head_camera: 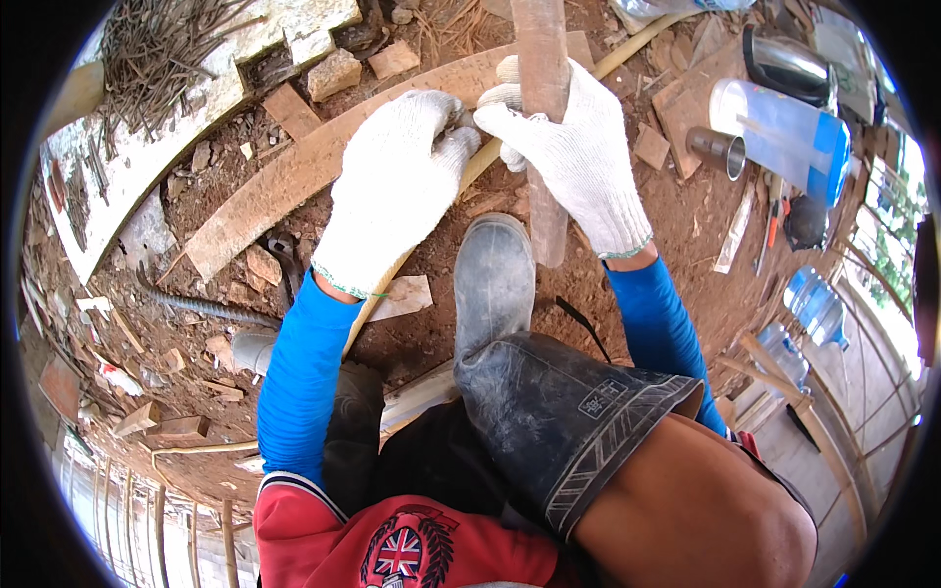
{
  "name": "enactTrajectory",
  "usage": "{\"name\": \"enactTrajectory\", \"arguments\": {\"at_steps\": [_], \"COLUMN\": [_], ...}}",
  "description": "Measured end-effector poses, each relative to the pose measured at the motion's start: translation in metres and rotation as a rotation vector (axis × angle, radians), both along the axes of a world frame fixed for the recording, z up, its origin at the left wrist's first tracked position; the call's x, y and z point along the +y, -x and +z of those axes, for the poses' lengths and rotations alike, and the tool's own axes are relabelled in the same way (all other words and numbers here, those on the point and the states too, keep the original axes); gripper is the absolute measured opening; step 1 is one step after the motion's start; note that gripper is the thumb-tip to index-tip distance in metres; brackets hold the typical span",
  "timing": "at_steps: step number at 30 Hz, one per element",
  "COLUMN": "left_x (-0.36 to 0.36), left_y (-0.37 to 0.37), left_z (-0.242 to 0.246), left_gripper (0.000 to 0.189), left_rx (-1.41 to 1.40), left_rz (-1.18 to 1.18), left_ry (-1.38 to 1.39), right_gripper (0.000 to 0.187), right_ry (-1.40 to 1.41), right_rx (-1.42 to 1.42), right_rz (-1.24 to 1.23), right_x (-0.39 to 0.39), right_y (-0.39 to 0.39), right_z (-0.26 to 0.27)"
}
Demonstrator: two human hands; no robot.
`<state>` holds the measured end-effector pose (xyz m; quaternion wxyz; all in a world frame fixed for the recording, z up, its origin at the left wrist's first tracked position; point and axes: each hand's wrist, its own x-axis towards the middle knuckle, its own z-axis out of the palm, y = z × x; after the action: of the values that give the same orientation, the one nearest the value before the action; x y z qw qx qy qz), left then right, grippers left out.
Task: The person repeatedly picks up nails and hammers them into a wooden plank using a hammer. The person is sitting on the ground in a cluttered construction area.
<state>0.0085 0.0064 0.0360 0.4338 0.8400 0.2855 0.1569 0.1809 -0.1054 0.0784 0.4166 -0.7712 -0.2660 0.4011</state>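
Observation:
My right hand [581,151], in a white knitted glove, grips a narrow wooden slat [544,95] that runs nearly upright through the picture. Its lower end hangs beside the toe of a rubber boot [494,272]. My left hand [401,165], gloved the same way, is close by on the left, thumb and fingers drawn together. Whether something small is pinched there I cannot tell. Beneath both hands a pale yellow pole [478,165] slants across the dirt. A wide wooden board [272,195], bent-looking through the lens, lies behind my left hand.
Many nails [165,44] are heaped on a pale slab [147,158] at upper left. A ribbed steel bar [213,303] lies near my left forearm. To the right are a plastic jug [772,128], a metal cup [713,151], an orange-marked tool [772,220] and water bottles [816,305].

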Motion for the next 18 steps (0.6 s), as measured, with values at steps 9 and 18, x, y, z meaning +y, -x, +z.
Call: {"name": "enactTrajectory", "arguments": {"at_steps": [9, 18], "left_x": [0.003, -0.021], "left_y": [0.002, 0.012], "left_z": [-0.021, -0.039], "left_gripper": [0.021, 0.069], "left_rx": [-0.020, 0.144], "left_rz": [0.153, -0.052], "left_ry": [-0.352, -0.574], "right_gripper": [0.036, 0.050], "right_ry": [-0.017, 0.038], "right_rx": [-0.201, -0.452], "right_rz": [-0.026, -0.039], "right_x": [0.014, 0.020], "right_y": [-0.009, -0.020], "right_z": [-0.038, -0.082]}}
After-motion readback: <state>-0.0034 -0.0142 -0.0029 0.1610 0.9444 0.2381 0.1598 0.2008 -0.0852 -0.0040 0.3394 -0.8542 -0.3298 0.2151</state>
